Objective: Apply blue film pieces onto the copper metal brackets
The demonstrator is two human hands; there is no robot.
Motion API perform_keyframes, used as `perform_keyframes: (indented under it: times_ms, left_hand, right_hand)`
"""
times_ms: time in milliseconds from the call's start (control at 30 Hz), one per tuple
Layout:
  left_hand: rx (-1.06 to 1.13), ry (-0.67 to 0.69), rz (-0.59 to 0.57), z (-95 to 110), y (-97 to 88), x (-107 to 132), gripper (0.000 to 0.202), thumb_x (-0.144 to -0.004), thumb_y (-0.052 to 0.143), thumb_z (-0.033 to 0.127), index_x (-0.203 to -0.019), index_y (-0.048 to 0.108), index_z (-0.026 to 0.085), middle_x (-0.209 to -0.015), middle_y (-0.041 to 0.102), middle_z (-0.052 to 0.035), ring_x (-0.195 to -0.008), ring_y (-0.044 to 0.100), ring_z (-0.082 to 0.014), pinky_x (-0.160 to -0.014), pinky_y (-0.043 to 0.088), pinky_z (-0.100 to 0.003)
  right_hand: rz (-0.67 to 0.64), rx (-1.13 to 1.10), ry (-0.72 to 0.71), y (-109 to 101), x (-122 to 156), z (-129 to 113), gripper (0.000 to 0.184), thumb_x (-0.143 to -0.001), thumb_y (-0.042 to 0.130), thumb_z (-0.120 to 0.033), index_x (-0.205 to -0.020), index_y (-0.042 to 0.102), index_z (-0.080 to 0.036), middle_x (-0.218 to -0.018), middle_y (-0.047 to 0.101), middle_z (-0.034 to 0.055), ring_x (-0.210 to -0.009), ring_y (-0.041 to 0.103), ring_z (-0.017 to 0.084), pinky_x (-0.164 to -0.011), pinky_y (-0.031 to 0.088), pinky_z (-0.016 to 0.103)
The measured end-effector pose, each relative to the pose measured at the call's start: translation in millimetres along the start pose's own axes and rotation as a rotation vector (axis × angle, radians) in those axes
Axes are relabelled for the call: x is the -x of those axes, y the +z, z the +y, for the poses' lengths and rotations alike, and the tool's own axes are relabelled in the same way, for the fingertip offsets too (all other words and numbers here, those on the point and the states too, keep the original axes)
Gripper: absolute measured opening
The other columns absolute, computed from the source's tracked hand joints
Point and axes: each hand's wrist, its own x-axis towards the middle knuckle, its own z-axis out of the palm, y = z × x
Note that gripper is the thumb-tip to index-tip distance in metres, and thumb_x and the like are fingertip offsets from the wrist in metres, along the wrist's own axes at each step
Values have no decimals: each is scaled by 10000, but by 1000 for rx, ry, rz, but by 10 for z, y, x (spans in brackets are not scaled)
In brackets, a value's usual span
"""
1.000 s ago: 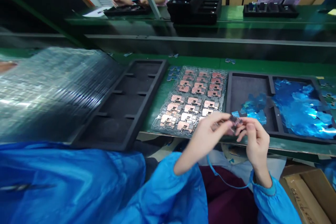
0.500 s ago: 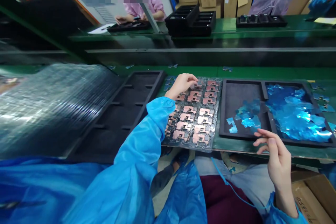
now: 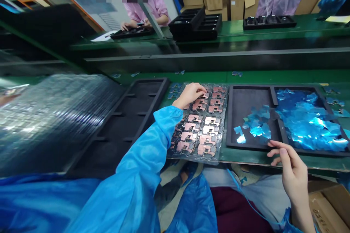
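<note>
My left hand [image 3: 190,95] reaches over a clear plastic tray [image 3: 218,157] that holds rows of small copper-coloured circuit boards [image 3: 189,137]. Its thumb and index finger are pinched together at a board in the far rows; what lies between the fingertips is too small to make out. My right hand [image 3: 292,169] hovers at the front edge of a black divided tray [image 3: 247,96], fingers loosely apart with nothing visible in them. Loose pieces of blue film [image 3: 257,125] lie in that tray's left compartment, close to the right fingertips, and a bigger heap of blue film [image 3: 311,123] fills its right compartment.
Left of the boards stands another black compartment tray [image 3: 120,120], beside a large stack of clear plastic trays [image 3: 60,116]. Small blue-filmed pieces [image 3: 237,74] are scattered on the green bench [image 3: 202,76]. Across it, people handle parts near stacked black trays [image 3: 195,25]. A cardboard box [image 3: 329,207] sits lower right.
The view has shifted slightly. My left hand stays over the far board rows, its fingertips a little nearer the boards. The right hand keeps nearly the same pose by the film tray.
</note>
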Motion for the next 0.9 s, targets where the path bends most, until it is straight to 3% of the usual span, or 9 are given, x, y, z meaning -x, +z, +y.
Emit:
perform_keyframes:
  times_ms: [167,367,600,733,900]
  left_hand:
    - [-18,11,-2,29,-7,164,270,-951,618,306,-1017,854,193,-1120,804,-132,-1089,686,-316,-1044,485,-429]
    - [41,-3,-13,53,-15,282,188,-934,668,308,-939,831,215,-1045,787,-101,-1058,701,-284,-1012,509,-389]
    - [170,-24,56,204,-157,254,40,-838,821,269,-841,808,232,-921,760,-53,-1005,690,-272,-1058,521,-392]
    - [196,12,130,537,-165,-212,85,-926,736,236,-963,811,220,-1092,769,-75,-1181,646,-303,-1208,443,-457]
    - [187,75,18,1086,232,-1256,263,-926,679,87,-1150,784,177,-1431,715,-133,-1388,578,-311,-1271,370,-475]
  right_hand:
    - [-3,7,-11,8,-20,-23,373,-1072,615,-540,-1159,807,-233,-1040,808,86,-648,669,159,-612,605,301]
    - [40,19,-21,-61,-37,-59,360,-1058,628,-550,-1123,814,-249,-983,801,70,-613,657,165,-595,603,307]
    - [89,19,5,-189,-80,15,359,-1050,636,-554,-1117,824,-257,-994,810,71,-613,668,169,-587,601,309]
    - [149,28,26,-291,-78,56,357,-1062,617,-545,-1116,825,-260,-1009,808,74,-630,676,180,-596,600,320]
    - [189,52,-29,-409,-69,72,322,-1060,635,-509,-1109,834,-260,-969,800,70,-610,677,175,-575,603,305]
